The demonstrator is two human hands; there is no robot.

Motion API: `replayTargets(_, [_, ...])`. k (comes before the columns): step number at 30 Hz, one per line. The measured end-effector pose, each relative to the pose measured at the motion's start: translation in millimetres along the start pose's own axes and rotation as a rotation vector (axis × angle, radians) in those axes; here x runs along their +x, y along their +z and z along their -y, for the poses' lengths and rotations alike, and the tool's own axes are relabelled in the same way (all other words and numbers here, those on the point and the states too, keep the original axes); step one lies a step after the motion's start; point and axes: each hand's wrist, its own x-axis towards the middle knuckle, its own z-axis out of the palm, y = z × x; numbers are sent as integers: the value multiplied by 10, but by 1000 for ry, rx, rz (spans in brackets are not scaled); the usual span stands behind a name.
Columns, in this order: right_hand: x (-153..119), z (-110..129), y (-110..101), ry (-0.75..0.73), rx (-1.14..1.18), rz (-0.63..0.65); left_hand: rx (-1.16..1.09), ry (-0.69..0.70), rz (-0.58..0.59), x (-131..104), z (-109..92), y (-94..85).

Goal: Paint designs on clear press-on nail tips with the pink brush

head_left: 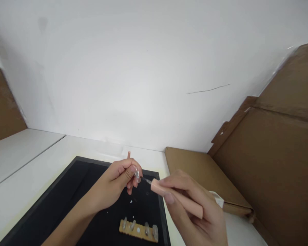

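My left hand [124, 176] is closed, thumb against fingers, pinching a small clear piece [137, 175] that looks like a false nail tip. A thin peach stick [129, 154] rises behind its fingers; its lower part is hidden. In my right hand [192, 201] is a thick peach pen-like tool [178, 198], gripped between thumb and fingers. Its narrow dark tip points left and comes close to the clear piece; whether they touch I cannot tell. Below the hands, a tan strip [130, 232] carries several clear nail-shaped pieces [147, 228] and a white spot.
A black mat [92, 184] with a raised border lies on the white table [53, 157]. Small white bits [131, 201] are scattered on it. At right stands a flat cardboard box [195, 167] beside a tall cardboard panel [279, 164]. A white wall [133, 75] closes the back.
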Motion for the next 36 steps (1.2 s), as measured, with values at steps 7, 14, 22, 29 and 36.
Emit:
replayTargets(7, [-4, -17, 6, 9, 34, 56, 1, -12, 5, -15, 5, 0])
replayTargets(14, [-4, -28, 37, 63, 30, -34, 32, 5, 26, -18, 7, -8])
replayTargets(22, [-26, -7, -5, 47, 59, 14, -1, 5, 31, -17, -12, 1])
replayTargets(29, [-2, -11, 12, 44, 46, 43, 23, 7, 29, -40, -4, -6])
replayTargets(36, [-6, -11, 18, 53, 52, -32, 24, 19, 45, -28, -10, -4])
